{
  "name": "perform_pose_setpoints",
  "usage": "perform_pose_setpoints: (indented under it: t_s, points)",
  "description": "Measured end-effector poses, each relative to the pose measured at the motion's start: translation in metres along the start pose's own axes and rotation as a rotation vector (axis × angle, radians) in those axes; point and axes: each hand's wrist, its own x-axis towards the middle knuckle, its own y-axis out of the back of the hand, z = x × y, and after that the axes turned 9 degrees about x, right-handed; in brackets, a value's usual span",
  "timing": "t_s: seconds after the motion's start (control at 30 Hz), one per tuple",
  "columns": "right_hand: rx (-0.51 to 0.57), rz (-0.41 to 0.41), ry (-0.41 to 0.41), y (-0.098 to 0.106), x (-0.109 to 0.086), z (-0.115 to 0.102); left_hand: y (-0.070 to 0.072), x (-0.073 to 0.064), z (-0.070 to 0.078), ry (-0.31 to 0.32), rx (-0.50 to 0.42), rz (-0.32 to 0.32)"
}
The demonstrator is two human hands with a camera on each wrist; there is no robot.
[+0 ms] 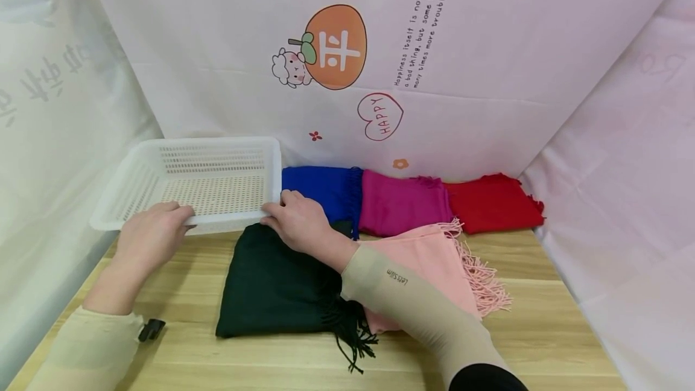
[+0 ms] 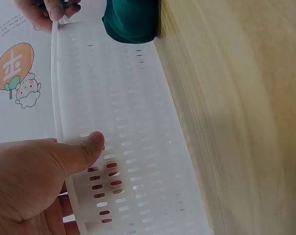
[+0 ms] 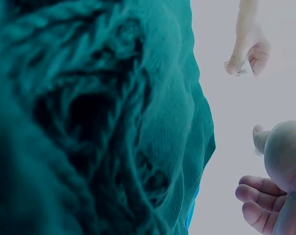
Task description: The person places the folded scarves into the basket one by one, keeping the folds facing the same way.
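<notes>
A white perforated plastic basket (image 1: 222, 218) stands at the left of the table. My left hand (image 1: 154, 235) grips its near rim toward the left; in the left wrist view, the thumb of the left hand (image 2: 50, 171) lies over the basket's side wall (image 2: 128, 112) and fingers show through the slots. At the near right corner my right hand (image 1: 300, 221) holds the rim, its forearm reaching across the scarves. Just below it lies a folded dark green fringed scarf (image 1: 277, 288), which looks teal and large in the right wrist view. The basket's slotted floor is visible.
Folded blue (image 1: 323, 189), magenta (image 1: 404, 203) and red (image 1: 493, 203) scarves line the back of the wooden table (image 1: 532, 343). A pink fringed scarf (image 1: 429, 264) lies in front of them, partly under my right forearm. Printed white cloth (image 1: 461, 47) hangs behind.
</notes>
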Motion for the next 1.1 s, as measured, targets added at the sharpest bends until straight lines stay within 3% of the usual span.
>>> perform_pose_setpoints:
  t_s: [1.1]
  points:
    - [-0.007,-0.041,0.011,-0.002,-0.001,-0.014,-0.005,0.009,-0.019,0.020,0.000,-0.011]
